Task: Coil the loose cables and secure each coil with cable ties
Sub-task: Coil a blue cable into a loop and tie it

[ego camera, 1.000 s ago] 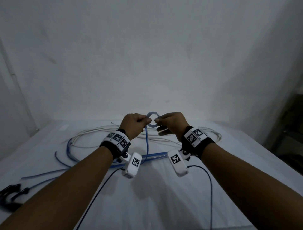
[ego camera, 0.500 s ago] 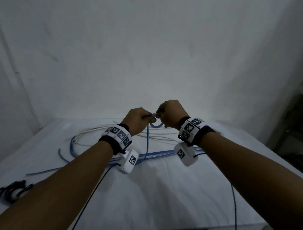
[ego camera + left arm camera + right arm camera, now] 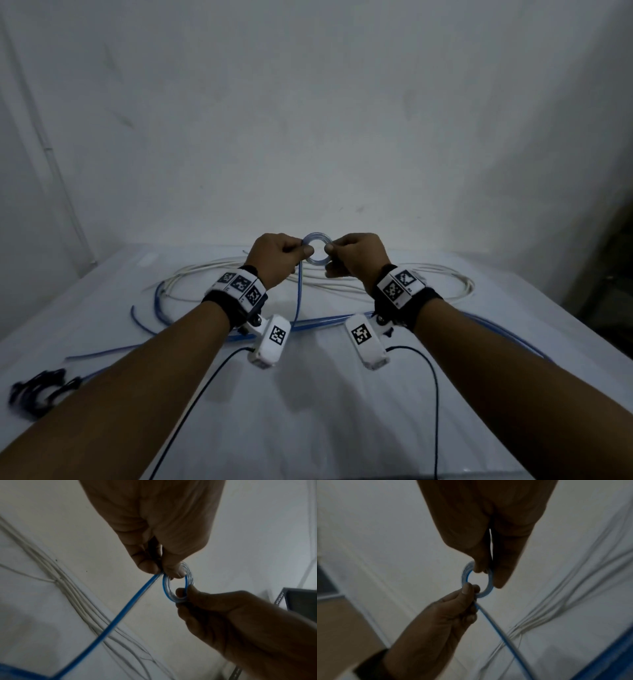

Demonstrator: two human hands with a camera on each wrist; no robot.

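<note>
Clear, glossy plastic on that small coil (image 3: 317,252), a blue core showing through its see-through jacket, and the blue cable (image 3: 297,301) trailing from it has the same smooth sheen. The white cables (image 3: 342,291) behind look matt and rubbery. Under everything, the counter (image 3: 325,411) wears a soft, matt white cloth, faintly creased.

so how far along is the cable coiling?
Early. Nothing is tied. In hand: left hand and right hand each pinch a small blue coil, its tail trailing to the table. Left: the remaining blue cable, the loose white cable, and the ties.
</note>
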